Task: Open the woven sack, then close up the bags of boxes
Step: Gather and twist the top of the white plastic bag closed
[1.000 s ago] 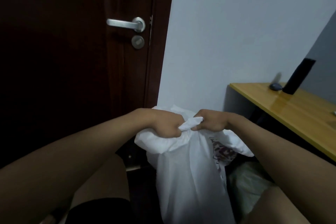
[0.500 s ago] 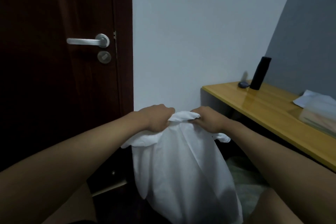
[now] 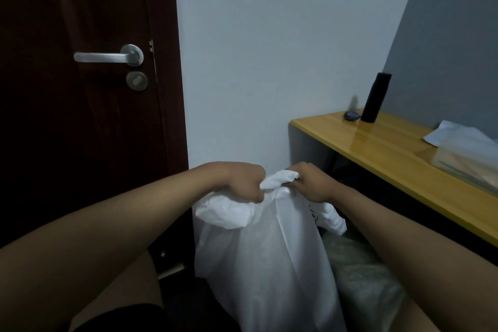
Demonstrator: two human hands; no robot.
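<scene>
Grip: left hand (image 3: 239, 183) and right hand (image 3: 312, 183) each pinch the white plastic bag's (image 3: 269, 264) gathered mouth
Bag: hangs lengthwise straight below both fists, equally near

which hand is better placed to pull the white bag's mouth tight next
Probably the left. The left hand grips the larger bunch of gathered plastic at the white bag mouth, while the right hand pinches only the thin twisted end, better suited to anchoring.

Head view looks forward and down, close over both forearms.
</scene>
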